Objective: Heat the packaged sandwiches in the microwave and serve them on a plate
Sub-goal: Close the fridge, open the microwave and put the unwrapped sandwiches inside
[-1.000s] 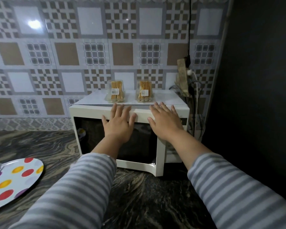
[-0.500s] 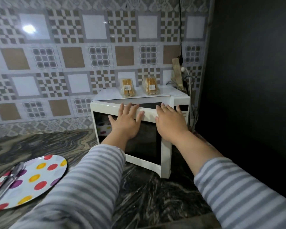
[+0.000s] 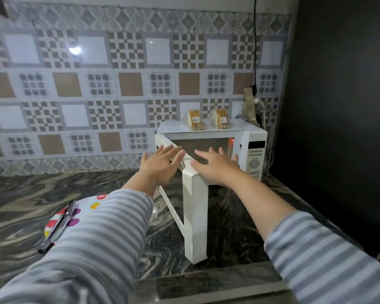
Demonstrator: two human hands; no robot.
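A white microwave [image 3: 253, 148] stands on the counter against the tiled wall, its door [image 3: 195, 216] swung wide open toward me. Two packaged sandwiches sit on its top, one on the left [image 3: 194, 120] and one on the right [image 3: 221, 119]. My left hand [image 3: 160, 164] lies with straight fingers on the top edge of the open door. My right hand [image 3: 215, 164] is spread flat just right of that edge, in front of the lit cavity. A polka-dot plate [image 3: 75, 213] lies on the counter at the left, partly hidden by my left sleeve.
Metal tongs [image 3: 58, 226] rest across the plate. A dark wall [image 3: 342, 106] closes the right side. A black cable and a plug [image 3: 255, 88] hang behind the microwave. The marbled counter [image 3: 20, 205] extends to the left.
The microwave door has swung from nearly closed to wide open, with both hands following it. The view has shifted, so the microwave appears farther right and the plate shows more.
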